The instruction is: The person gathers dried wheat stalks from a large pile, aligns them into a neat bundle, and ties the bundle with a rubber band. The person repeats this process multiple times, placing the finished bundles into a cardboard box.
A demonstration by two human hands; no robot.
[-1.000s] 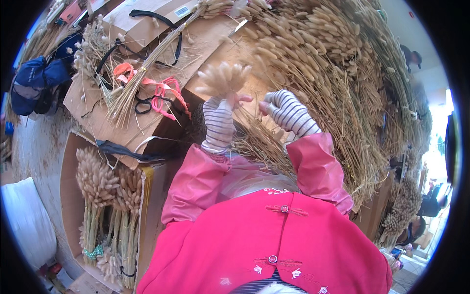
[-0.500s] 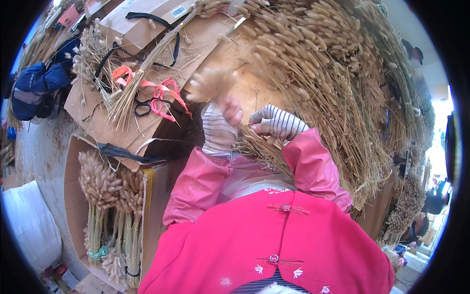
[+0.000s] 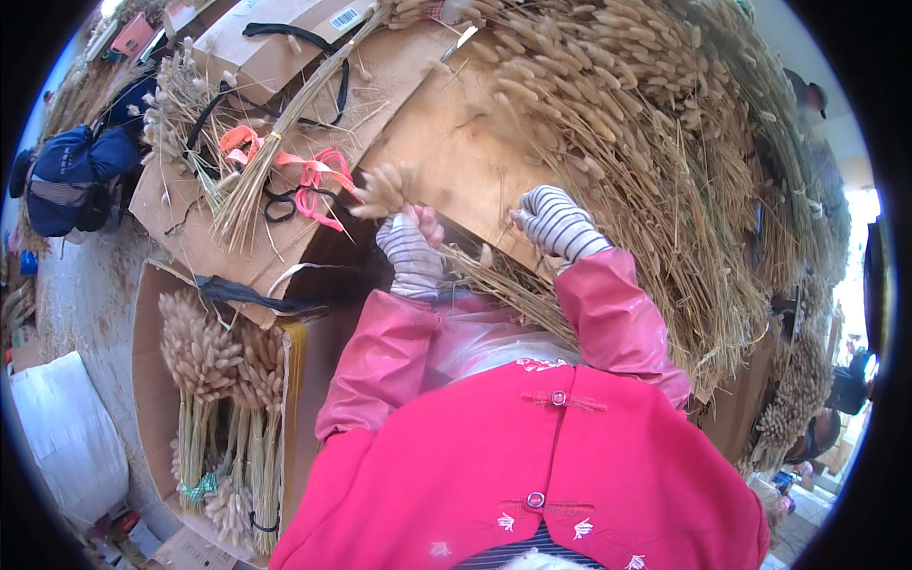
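Observation:
My left hand (image 3: 415,251), in a striped fingerless glove, is closed around a small bunch of dried bunny-tail grass (image 3: 384,188). Its fluffy beige heads stick out above the fist. Below the hand, loose dry stems (image 3: 513,296) lie slanting across my lap; whether they belong to the held bunch I cannot tell. My right hand (image 3: 560,226), gloved alike, is apart from the left, at the edge of the big heap of dried grass (image 3: 655,190). Its fingers are curled together, and what they pinch, if anything, is too small to make out.
A wooden board (image 3: 446,142) lies ahead of my hands. On the left, a cardboard box (image 3: 218,214) carries a tied grass bundle (image 3: 285,128), pink ties (image 3: 318,180) and black straps. Below it, an open carton (image 3: 152,380) holds upright bundles. A blue bag (image 3: 71,180) is at far left.
My right hand has moved away from the left, to the right and slightly forward. My left hand has shifted a little left and down with the bunch, whose heads are less blurred now.

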